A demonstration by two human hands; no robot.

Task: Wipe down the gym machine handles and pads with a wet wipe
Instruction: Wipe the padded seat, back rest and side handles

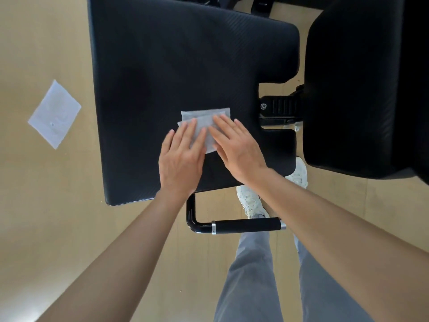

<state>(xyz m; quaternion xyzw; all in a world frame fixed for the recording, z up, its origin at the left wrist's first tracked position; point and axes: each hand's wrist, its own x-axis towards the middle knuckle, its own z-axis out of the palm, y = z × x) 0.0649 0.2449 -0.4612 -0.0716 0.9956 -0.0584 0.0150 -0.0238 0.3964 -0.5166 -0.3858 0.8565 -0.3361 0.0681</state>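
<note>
A white wet wipe (204, 117) lies flat on the large black seat pad (162, 77) of the gym machine. My left hand (182, 159) presses on the wipe's near left part with straight fingers. My right hand (236, 147) lies beside it, its flat fingers covering the wipe's right side. A second black pad (362, 89) stands to the right. Below the seat pad's front edge runs a black handle (247, 225) with silver end rings, untouched.
A white square sheet (54, 115) lies on the tan floor to the left of the seat pad. A black bracket (278, 108) joins the two pads. My legs in grey trousers and white shoes (251, 203) stand just under the handle.
</note>
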